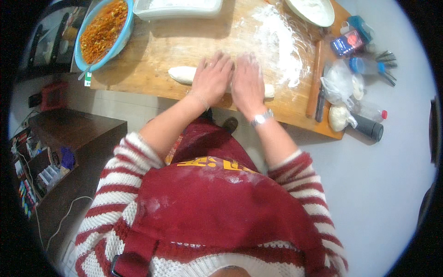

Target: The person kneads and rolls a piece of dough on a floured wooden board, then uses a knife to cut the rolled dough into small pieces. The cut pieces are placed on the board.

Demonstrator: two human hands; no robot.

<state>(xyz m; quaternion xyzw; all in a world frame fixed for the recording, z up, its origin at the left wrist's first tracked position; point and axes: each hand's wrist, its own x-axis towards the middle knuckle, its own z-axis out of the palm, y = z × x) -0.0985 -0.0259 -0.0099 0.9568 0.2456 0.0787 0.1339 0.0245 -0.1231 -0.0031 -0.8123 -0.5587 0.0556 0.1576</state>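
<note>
A pale dough log (pixel 182 74) lies crosswise near the front edge of a wooden board (pixel 166 48). My left hand (pixel 213 76) rests flat over the log's middle, palm down, fingers stretched toward the far side. Close beside it, my right hand (pixel 247 79) is laid flat on the log too, its floury fingers slightly blurred. Neither hand is curled around the dough. The log's left end sticks out past my left hand, and its short right end (pixel 269 91) shows beyond my right. The part under my palms is hidden.
Loose flour (pixel 285 48) covers the board's right part. A blue bowl of orange filling (pixel 129 34) stands at the far left, a plastic tub (pixel 176 15) and a flour bowl (pixel 328 19) at the back. A rolling pin (pixel 314 79) and knife (pixel 320 104) lie right, near bagged dough (pixel 338 117) and bottles.
</note>
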